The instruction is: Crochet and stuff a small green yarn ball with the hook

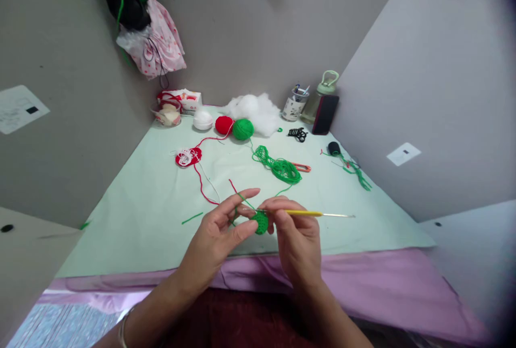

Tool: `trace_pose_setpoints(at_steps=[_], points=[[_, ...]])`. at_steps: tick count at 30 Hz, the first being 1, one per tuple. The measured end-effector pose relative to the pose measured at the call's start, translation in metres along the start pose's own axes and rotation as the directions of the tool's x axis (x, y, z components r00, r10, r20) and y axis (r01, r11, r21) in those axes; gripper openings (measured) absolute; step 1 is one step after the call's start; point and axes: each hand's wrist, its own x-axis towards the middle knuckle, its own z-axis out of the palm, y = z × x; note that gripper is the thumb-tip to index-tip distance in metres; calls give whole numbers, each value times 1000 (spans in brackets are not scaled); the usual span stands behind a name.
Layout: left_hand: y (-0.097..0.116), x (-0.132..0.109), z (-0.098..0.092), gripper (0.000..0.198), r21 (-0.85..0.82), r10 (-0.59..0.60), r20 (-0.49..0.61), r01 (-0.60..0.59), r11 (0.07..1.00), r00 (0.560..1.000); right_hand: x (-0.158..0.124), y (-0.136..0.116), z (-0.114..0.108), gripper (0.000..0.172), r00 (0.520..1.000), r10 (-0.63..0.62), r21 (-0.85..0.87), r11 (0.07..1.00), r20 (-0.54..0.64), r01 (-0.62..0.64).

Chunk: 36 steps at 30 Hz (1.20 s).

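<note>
Evidently, the step in hand is a crochet stitch at the edge of a small green disc, held between both hands above the near, six o'clock part of the tabletop. The left hand is partly open: its thumb presses the disc at nine o'clock, while the forefinger stretches out above with a green strand running by it. The right hand has its fingers pinched closely around the yellow hook, whose handle points to three o'clock and whose thin metal end crosses the disc's rim at twelve. Whether a loop sits on that end is too small to tell

From the disc, the loose heap of green yarn lies toward one o'clock, the green ball just short of twelve, and a red piece with white yarn on it between ten and eleven. As I judge it, the next move calls for an even pull on the strand from the left forefinger, a steady pinch on the disc, and a small turn of the right wrist so the hook catches yarn without splitting it
</note>
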Motion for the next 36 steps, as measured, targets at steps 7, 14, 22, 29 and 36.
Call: trace_pose_setpoints(at_steps=[7, 14, 22, 29, 36], points=[[0, 1, 1, 53, -81, -8, -14, 7, 997, 1000, -2, 0, 0, 15, 999, -11, 21, 1000, 30, 10], [3, 2, -1, 57, -325, -133, 142, 173, 930, 981, 2, -11, 2, 16, 995, 99, 208, 974, -19, -93], [0, -2, 1, 54, -211, -48, 61, 60, 976, 997, 6, -12, 5, 15, 985, 170, 320, 933, 7, -163], [-1, -2, 1, 59, -133, -38, 36, 43, 990, 999, 3, -13, 3, 15, 985, 166, 290, 945, -38, -148], [0, -3, 0, 60, -84, -22, 33, 25, 996, 999, 5, -14, -3, 17, 982, 186, 305, 938, -43, -164]])
